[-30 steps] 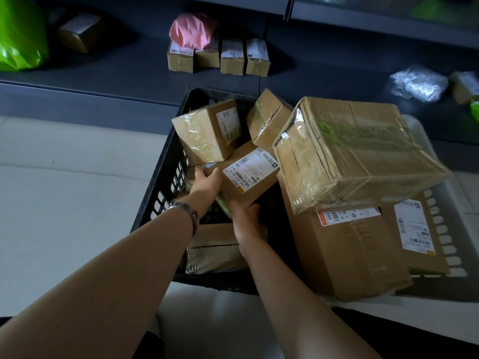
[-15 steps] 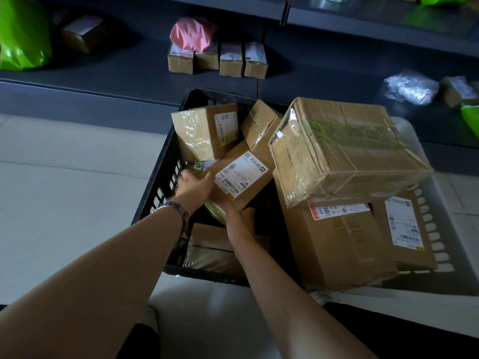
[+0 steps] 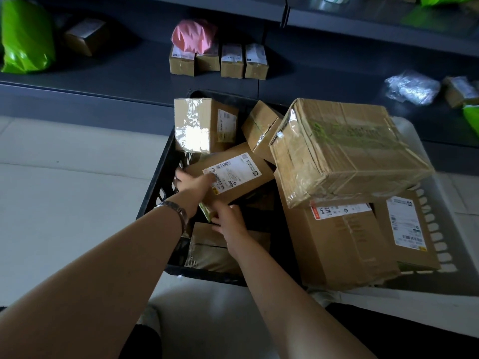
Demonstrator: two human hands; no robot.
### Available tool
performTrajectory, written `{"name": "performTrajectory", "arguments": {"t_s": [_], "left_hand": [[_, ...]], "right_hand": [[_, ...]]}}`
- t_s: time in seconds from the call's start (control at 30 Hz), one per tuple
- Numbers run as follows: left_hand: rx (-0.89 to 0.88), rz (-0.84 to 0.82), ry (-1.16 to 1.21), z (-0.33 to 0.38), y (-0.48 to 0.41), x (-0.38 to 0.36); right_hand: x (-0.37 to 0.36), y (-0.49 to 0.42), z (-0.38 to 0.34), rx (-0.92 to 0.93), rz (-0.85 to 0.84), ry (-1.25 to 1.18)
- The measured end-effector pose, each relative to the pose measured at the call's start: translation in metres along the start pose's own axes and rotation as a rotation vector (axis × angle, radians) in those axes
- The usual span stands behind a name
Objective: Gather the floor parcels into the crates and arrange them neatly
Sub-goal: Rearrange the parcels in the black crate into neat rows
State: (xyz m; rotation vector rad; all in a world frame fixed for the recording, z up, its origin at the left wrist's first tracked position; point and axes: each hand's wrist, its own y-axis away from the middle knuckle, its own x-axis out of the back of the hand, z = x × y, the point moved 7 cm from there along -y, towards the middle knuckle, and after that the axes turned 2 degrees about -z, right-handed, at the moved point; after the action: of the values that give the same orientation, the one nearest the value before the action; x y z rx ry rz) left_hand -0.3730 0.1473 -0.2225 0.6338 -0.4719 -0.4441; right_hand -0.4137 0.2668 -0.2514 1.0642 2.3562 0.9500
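Note:
A black plastic crate (image 3: 158, 193) on the floor holds several cardboard parcels. In its middle a flat labelled parcel (image 3: 236, 172) lies tilted. My left hand (image 3: 193, 183) grips its left end, and my right hand (image 3: 228, 218) holds its lower near edge. Behind it a taped box (image 3: 202, 125) stands upright, with a small box (image 3: 261, 128) leaning beside it. A taped parcel (image 3: 207, 247) lies at the crate's near end under my right wrist. A big box (image 3: 344, 149) rests tilted on top of a larger carton (image 3: 337, 244).
A light crate (image 3: 438, 237) on the right holds a labelled box (image 3: 407, 229). A dark low shelf behind carries a row of small boxes (image 3: 220, 59), a pink bag (image 3: 194, 35), a green bag (image 3: 26, 37) and a clear plastic packet (image 3: 412, 86). Pale floor lies left.
Both hands have pushed the labelled parcel a little farther into the crate and laid it flatter. My left hand slid up onto its left end.

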Motion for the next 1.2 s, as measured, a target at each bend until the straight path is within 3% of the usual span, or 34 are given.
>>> {"name": "performTrajectory", "arguments": {"t_s": [0.13, 0.27, 0.33, 0.5, 0.73, 0.83, 0.93, 1.03, 1.2], "left_hand": [[0.114, -0.036, -0.165, -0.035, -0.042, -0.011], [0.285, -0.191, -0.006, -0.029, 0.012, -0.02], [0.272, -0.258, 0.01, -0.031, 0.02, -0.026], [0.121, -0.05, 0.179, -0.026, -0.005, -0.007], [0.001, 0.11, 0.397, -0.035, 0.001, -0.012], [-0.028, 0.16, 0.124, -0.036, 0.007, -0.007], [-0.005, 0.203, -0.082, -0.04, 0.013, 0.002], [-0.071, 0.141, -0.373, -0.037, 0.019, -0.002], [-0.082, -0.07, -0.872, -0.056, 0.025, -0.019]], "right_hand": [[0.007, -0.005, 0.005, 0.025, 0.027, -0.053], [0.006, -0.005, 0.007, 0.022, 0.022, -0.205], [0.007, -0.008, 0.01, 0.023, 0.023, -0.219], [-0.001, -0.004, -0.001, 0.056, -0.036, -0.07], [0.014, -0.002, -0.005, 0.111, -0.043, 0.038], [0.047, -0.007, 0.003, 0.122, 0.165, 0.278], [0.077, -0.005, 0.023, -0.083, 0.271, 0.603], [0.09, -0.001, 0.035, -0.272, 0.249, 0.575], [0.094, -0.004, 0.04, -0.296, 0.186, 0.451]]}}
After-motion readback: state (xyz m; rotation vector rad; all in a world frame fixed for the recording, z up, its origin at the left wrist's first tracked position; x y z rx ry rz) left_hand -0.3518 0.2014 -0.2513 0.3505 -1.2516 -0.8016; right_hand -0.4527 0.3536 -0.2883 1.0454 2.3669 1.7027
